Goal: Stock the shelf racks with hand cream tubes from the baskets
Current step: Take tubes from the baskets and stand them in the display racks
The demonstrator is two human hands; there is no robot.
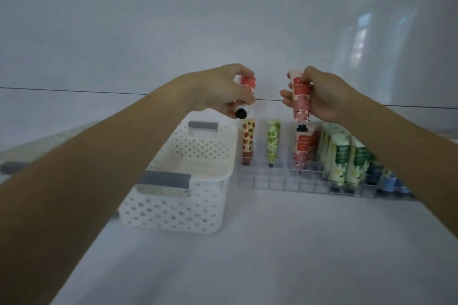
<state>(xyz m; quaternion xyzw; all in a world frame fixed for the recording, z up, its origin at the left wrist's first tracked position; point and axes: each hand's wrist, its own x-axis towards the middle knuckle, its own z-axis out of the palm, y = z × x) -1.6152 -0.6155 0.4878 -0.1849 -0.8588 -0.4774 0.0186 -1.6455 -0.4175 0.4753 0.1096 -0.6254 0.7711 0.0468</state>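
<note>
My left hand grips a red-and-white hand cream tube with its black cap pointing toward me, above the far end of the white perforated basket. My right hand holds a pink-and-white tube cap down, just over a similar tube standing in the clear grid rack. The rack also holds a brown-patterned tube, a green-patterned tube, several green-and-white tubes and blue tubes. The basket looks empty.
Basket and rack stand side by side on a white shelf surface against a white back wall. A second basket's edge with a grey handle shows at the far left. The rack's front cells hold nothing.
</note>
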